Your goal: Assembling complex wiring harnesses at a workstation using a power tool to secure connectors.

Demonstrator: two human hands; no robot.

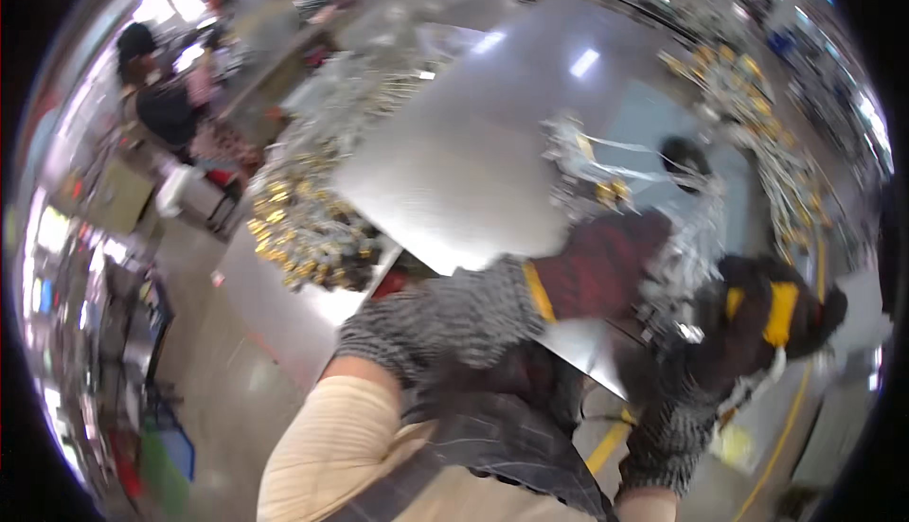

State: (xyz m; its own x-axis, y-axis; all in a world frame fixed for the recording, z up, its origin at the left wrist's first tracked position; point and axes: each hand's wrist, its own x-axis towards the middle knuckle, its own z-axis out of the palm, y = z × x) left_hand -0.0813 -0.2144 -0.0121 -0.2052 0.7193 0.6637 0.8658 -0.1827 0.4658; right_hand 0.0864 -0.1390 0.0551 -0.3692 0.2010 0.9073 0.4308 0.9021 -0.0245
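Observation:
My left hand (pixel 611 266), in a dark red glove with a yellow cuff band and a grey knitted sleeve, reaches over the near edge of a shiny metal table (pixel 464 162). Its fingers are smeared by motion beside a bundle of clear-white wires (pixel 686 257). To the right, my right hand (pixel 776 309), in a black glove with yellow patches, is closed around white wires (pixel 762 385) that trail out below it. More white wires with gold-coloured ends (pixel 611 191) lie on the table, just beyond my left hand.
A heap of wires with gold-coloured ends (pixel 308 224) covers the table's left side; another pile (pixel 748 87) lies along its right. A dark round thing (pixel 684 162) rests on a bluish sheet (pixel 644 124). A person (pixel 166 106) sits at the far left, near a white bin (pixel 185 195).

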